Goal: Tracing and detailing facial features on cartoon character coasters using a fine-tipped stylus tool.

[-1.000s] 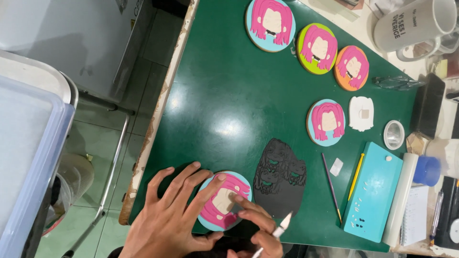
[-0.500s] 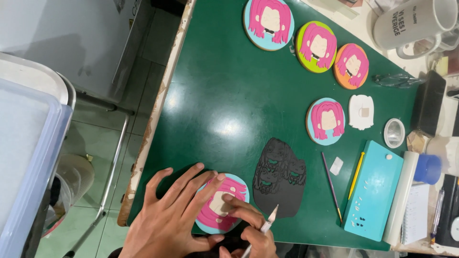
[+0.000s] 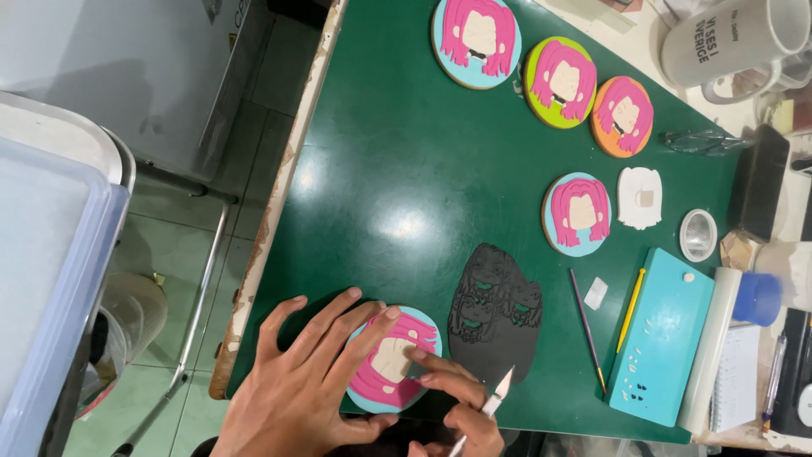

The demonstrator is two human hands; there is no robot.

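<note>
Head view: the round pink-haired plaque (image 3: 391, 361) is pinned under the spread, flat left hand (image 3: 309, 381), while a craft knife (image 3: 489, 406) is pinched in the right hand (image 3: 457, 398) just beside it, so soft surface could be nicked by a slip.

A round disc (image 3: 391, 362) with a light-blue rim, pink hair and a pale face lies flat at the green table's six-o'clock edge, partly covered by fingers.
</note>
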